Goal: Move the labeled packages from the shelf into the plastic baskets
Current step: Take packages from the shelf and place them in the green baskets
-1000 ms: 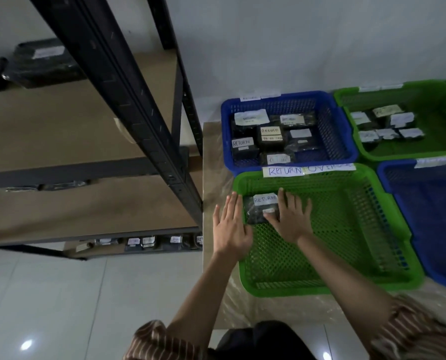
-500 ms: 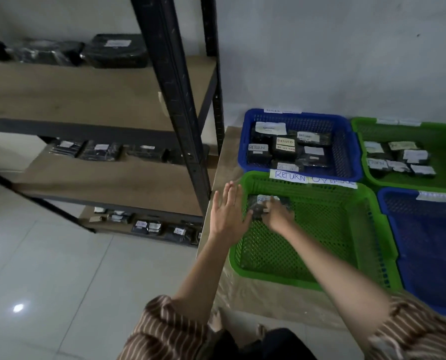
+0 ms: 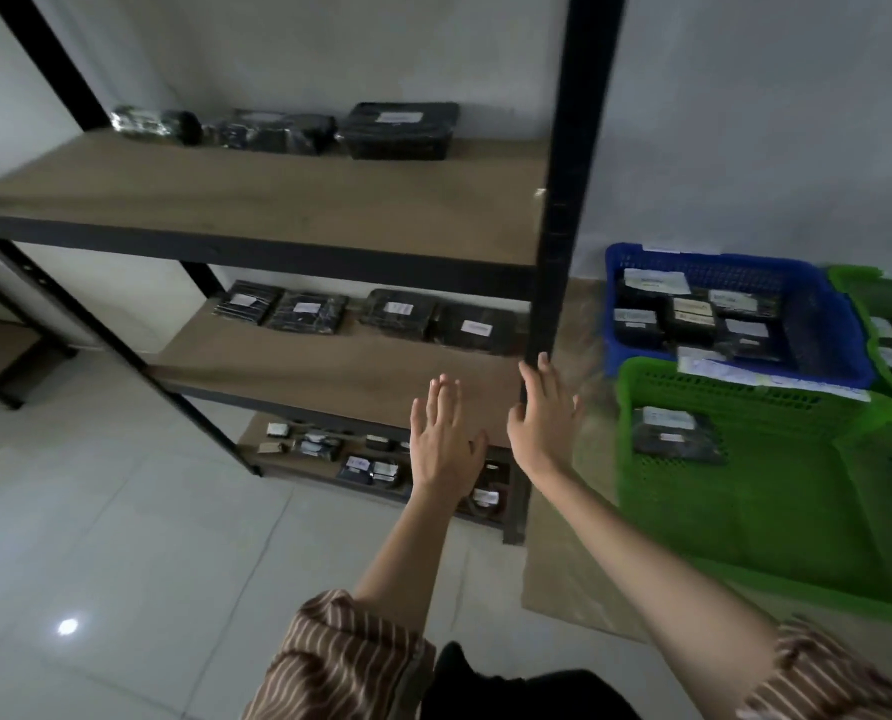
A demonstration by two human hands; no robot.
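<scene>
On the shelf (image 3: 329, 200) at left, three dark packages sit along the top board, four labeled packages (image 3: 381, 317) lie in a row on the middle board, and more, too small to count, crowd the bottom one. In front of the middle board, the left hand (image 3: 441, 439) and right hand (image 3: 540, 413) both hover with fingers spread, holding nothing. Further right, one package (image 3: 675, 436) lies in the green basket (image 3: 776, 491), with several in the blue basket (image 3: 818, 314) behind it.
</scene>
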